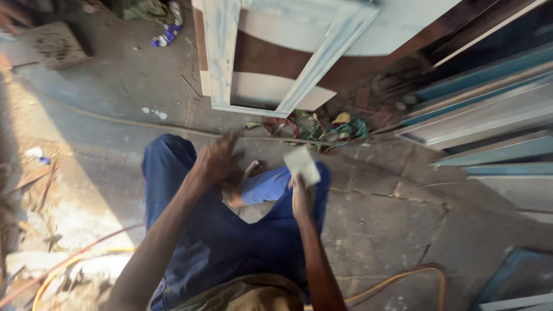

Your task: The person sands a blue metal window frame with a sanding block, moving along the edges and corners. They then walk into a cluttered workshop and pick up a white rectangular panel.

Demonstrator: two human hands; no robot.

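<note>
I look down at my legs in dark blue trousers (173, 173) on a dusty concrete floor. My right hand (300, 193) grips a small pale rectangular sheet, like sandpaper (302, 164), held up above my right knee. My left hand (216, 158) is blurred in motion over my left knee, fingers spread, with nothing in it. Ahead stands a white-and-brown painted wooden frame (224, 57), leaning upright, beyond both hands.
Grey-blue painted boards (484, 109) are stacked at the right. A heap of coloured scraps (322, 126) lies at the frame's foot. Orange hoses (403, 276) curl across the floor near me. Debris and wood bits lie at the left (34, 178).
</note>
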